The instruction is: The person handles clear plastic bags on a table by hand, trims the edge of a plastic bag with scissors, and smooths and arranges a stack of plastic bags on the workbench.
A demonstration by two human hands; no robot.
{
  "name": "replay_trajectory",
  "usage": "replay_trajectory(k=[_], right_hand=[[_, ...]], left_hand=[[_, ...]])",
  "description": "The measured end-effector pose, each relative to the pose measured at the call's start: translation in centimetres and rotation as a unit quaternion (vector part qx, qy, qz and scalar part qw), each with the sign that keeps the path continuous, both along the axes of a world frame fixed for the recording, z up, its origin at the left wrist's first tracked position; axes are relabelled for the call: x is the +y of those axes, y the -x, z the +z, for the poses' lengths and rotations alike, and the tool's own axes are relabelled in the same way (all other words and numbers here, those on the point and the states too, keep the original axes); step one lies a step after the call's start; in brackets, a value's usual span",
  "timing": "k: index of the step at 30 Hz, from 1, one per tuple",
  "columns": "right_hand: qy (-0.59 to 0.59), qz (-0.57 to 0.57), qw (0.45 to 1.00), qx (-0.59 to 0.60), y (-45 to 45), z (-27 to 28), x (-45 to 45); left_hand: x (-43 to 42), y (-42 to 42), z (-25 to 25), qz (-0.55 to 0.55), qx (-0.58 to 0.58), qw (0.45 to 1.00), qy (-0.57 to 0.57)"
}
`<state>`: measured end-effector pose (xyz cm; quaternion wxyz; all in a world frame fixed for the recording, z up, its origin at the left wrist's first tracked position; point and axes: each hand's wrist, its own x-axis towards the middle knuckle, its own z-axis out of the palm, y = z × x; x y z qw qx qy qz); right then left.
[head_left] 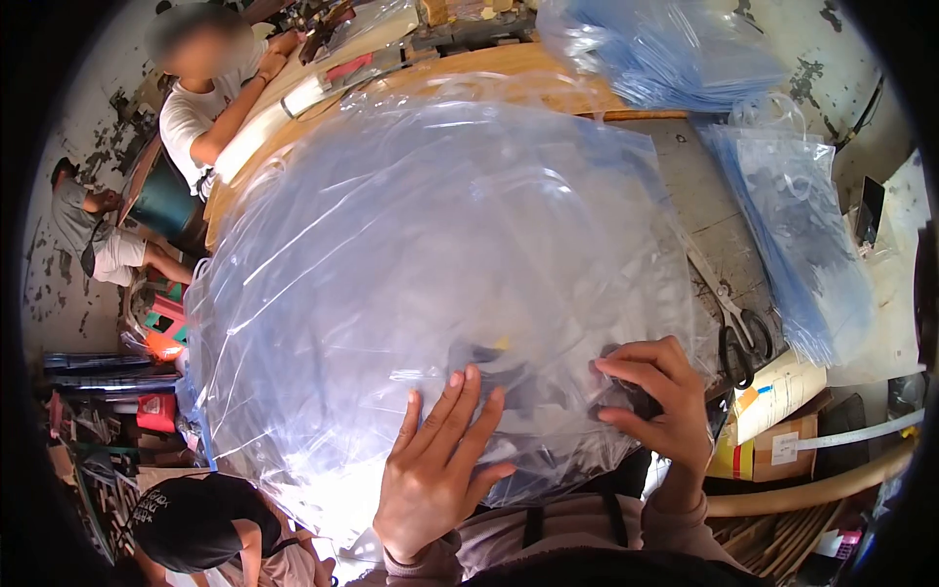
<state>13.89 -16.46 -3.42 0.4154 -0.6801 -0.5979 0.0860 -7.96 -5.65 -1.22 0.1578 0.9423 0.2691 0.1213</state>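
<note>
A big pile of clear, bluish plastic bags with handle loops covers the table in front of me. My left hand lies palm down on the near part of the pile, its fingers stretched and spread. To the right, my right hand rests by the pile's near right edge. Its fingers are bent, with thumb and fingertips apart around a dark patch of the plastic; I see nothing gripped between them. Black-handled scissors lie just beyond that hand, blades pointing away.
More plastic bags are stacked at the back right, and another bundle hangs over the right side. A cardboard box stands below right. One person sits at the table's far left; a person in a black cap is near left.
</note>
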Motion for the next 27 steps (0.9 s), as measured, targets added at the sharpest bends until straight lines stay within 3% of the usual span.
replay_trajectory(k=[5,7,27], right_hand=[[-0.031,-0.038,0.999,0.012,0.5,-0.9,0.2],[-0.039,-0.051,0.998,0.018,0.5,-0.7,0.5],[-0.041,-0.050,0.998,-0.008,0.3,-1.0,0.5]], left_hand=[[0.5,0.4,-0.4,-0.016,-0.058,0.998,0.026],[0.6,0.4,-0.1,0.011,-0.117,0.985,0.130],[1.2,0.7,-0.4,-0.028,-0.110,0.990,0.089]])
